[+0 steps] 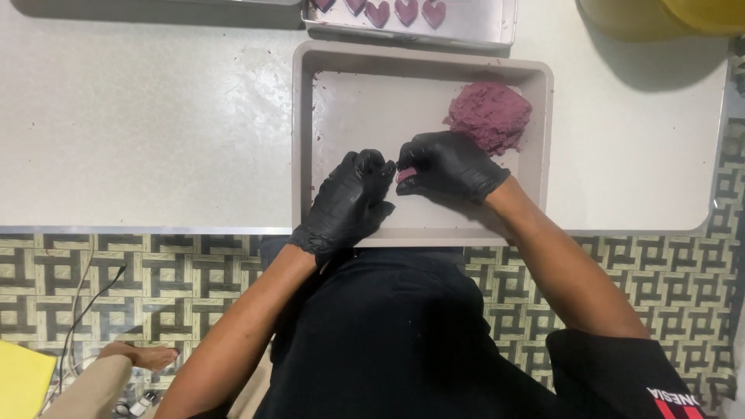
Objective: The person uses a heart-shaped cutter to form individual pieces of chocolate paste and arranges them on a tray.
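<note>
Both my hands wear black gloves and work over a beige rectangular tray (304, 140) on a white table. My right hand (450, 164) is closed around a small piece of purple dough (405, 175), pinched between thumb and fingers. My left hand (353, 198) is right beside it, with its fingertips touching that same piece. A large lump of purple dough (490, 116) sits in the tray's far right corner, just behind my right hand.
A metal tray (481, 23) with several purple heart-shaped pieces (404, 11) lies beyond the beige tray. A yellow container (660, 17) stands at the far right. The white table (140, 124) ends at an edge near me; patterned floor lies below.
</note>
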